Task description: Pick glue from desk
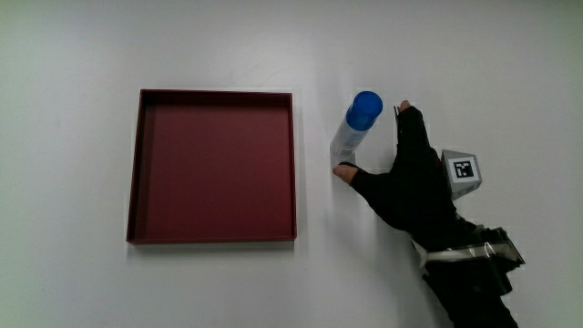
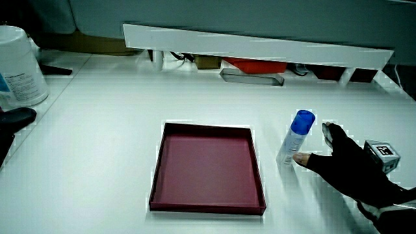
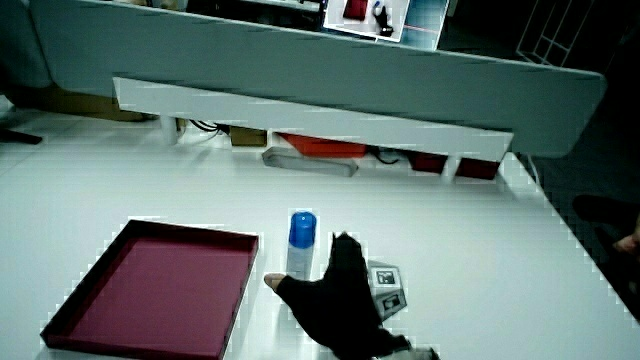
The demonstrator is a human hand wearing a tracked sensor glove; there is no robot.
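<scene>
main view: 1 glue point(image 1: 357, 125), upright, beside 1 red tray point(image 1: 138, 164)
hand point(image 1: 410, 178): beside glue, fingers spread wide, thumb tip at its base, no grasp

Main view is reading bright and even — white table point(image 1: 73, 273) nearly blowing out, overhead light. A faint shadow is falling just beside the fingers point(image 1: 407, 123), soft-edged. Both side views are looking dimmer and bluish — jagged edge artefacts are fringing the hand point(image 2: 351, 166).
</scene>
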